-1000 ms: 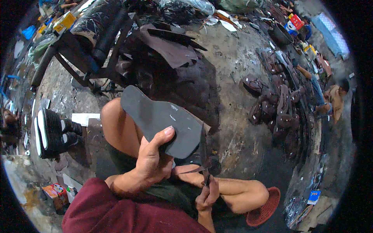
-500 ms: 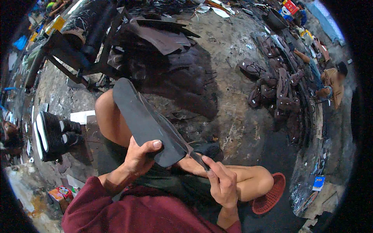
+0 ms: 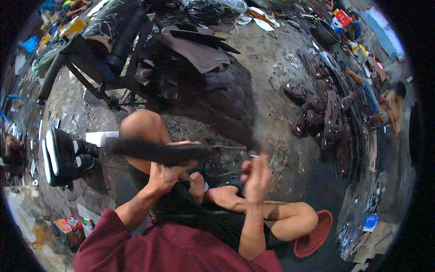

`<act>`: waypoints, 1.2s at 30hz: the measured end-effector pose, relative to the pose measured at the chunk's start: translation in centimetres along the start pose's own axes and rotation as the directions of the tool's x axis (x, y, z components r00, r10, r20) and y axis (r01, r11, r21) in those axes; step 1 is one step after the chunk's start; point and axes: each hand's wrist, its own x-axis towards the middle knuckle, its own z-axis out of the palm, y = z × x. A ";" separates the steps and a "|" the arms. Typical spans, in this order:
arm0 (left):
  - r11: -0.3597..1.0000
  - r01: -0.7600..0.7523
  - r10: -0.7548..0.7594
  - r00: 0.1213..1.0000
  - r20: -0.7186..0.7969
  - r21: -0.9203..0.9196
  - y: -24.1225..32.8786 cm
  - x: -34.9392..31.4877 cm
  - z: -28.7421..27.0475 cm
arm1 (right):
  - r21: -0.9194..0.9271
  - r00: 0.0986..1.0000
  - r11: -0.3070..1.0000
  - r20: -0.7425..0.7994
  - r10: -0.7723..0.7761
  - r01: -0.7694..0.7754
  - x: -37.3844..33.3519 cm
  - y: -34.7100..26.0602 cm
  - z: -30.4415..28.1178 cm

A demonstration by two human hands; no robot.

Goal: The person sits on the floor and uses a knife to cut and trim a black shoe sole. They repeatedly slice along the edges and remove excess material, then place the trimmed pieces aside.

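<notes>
My left hand point(image 3: 165, 176) is closed around the middle of a dark sandal sole point(image 3: 152, 152), which lies edge-on above my bent knee, blurred by motion. My right hand point(image 3: 256, 181) is raised to the right, apart from the sole's end. Its fingers look pinched on something dark with a small pale glint near the tips; blur hides what it is. A thin strand point(image 3: 226, 146) shows between the sole and this hand.
Dark brown sheets point(image 3: 199, 54) and soles lie piled ahead, beside a black metal frame point(image 3: 99, 75). Brown sandals point(image 3: 324, 99) are heaped at right, near another person point(image 3: 389, 104). Black-and-white slides point(image 3: 59, 156) stand at left. A red woven piece point(image 3: 315, 235) is by my right knee.
The sole has swung from slanting, with its grey face showing, to nearly level and edge-on. My right hand has moved up and away from the sole's near end.
</notes>
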 end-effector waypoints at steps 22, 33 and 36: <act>0.645 -0.576 0.494 0.816 0.301 0.502 -2.6 5.5 2.3 | 0.666 0.723 0.693 -0.331 0.607 -0.276 23.5 20.0 -2.8; 0.696 -0.440 0.358 0.898 0.257 0.567 -2.9 6.0 0.7 | 0.127 0.909 0.903 -0.021 0.416 -0.410 20.2 21.0 3.3; 0.735 -0.528 0.403 0.845 0.352 0.426 -2.7 6.6 4.0 | -0.192 0.989 0.971 0.020 0.148 -0.141 17.5 28.1 -1.9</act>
